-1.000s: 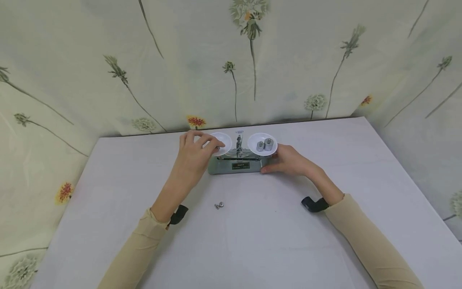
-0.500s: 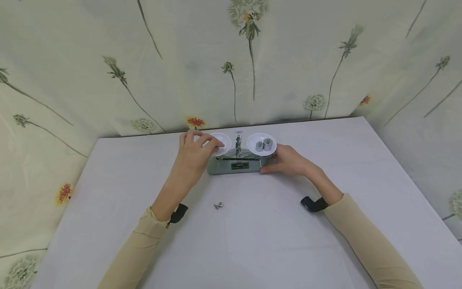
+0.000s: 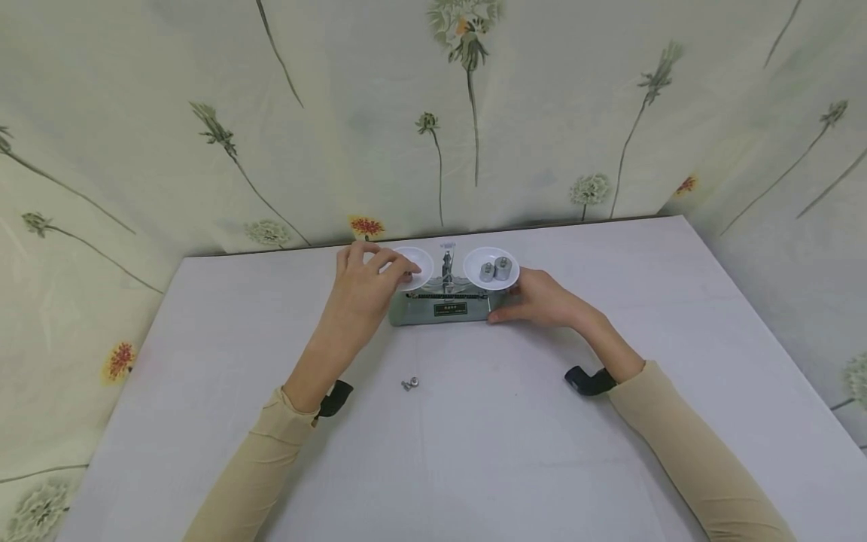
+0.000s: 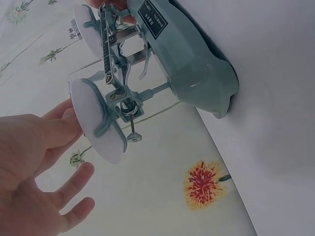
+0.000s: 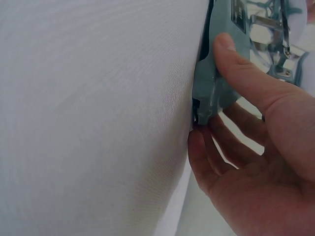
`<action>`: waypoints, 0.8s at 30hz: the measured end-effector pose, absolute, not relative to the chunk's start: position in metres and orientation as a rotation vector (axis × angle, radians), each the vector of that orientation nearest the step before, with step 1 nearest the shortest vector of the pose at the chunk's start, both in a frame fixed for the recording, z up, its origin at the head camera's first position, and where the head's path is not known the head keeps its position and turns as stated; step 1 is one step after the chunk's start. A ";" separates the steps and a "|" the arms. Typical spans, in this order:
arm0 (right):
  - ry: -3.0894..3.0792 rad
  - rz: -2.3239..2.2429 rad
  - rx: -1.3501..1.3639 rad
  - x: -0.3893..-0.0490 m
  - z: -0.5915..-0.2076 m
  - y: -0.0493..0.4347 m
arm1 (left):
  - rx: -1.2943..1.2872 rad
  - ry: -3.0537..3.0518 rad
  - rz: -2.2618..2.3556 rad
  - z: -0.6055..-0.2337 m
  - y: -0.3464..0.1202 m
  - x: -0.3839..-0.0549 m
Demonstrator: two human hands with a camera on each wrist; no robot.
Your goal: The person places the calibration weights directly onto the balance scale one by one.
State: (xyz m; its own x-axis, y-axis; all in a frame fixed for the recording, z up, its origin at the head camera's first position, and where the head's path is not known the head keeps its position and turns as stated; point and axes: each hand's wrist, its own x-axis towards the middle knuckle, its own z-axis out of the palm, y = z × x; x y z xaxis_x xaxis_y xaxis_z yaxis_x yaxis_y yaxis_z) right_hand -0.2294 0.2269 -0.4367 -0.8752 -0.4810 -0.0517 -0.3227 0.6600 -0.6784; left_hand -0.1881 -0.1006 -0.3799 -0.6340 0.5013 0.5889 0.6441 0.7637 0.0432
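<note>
A green-grey balance scale (image 3: 420,312) stands near the table's far edge, its two white pans level or nearly so. Over the left pan (image 3: 421,260) my left hand (image 3: 359,297) reaches down, thumb and forefinger together on what looks like a small metal weight (image 3: 408,278), mostly hidden. From the left wrist view, the pan (image 4: 96,120) covers those fingertips. My right hand (image 3: 542,299) grips the right end of the base (image 5: 211,88), thumb on the front and fingers behind. Two cylindrical metal weights, a smaller one (image 3: 487,272) and a larger one (image 3: 503,268), stand in the right pan (image 3: 477,260).
Several tiny metal weights (image 3: 410,384) lie together on the white tablecloth (image 3: 488,452) in front of the scale. Behind the table hangs a flower-printed cloth (image 3: 379,150). A beam with an adjusting nut (image 4: 134,137) sticks out beside the left pan.
Both hands have stayed almost still at the scale. The weights and pans show no clear movement; only the head view has shifted very slightly.
</note>
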 end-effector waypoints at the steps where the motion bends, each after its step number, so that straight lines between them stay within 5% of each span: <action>1: 2.648 -1.020 -0.648 -0.229 -0.437 0.227 | -0.854 -2.401 -0.334 -0.379 -0.100 -0.188; 24: 2.649 -1.024 -0.651 -0.231 -0.438 0.228 | -0.829 -2.432 -0.324 -0.378 -0.102 -0.185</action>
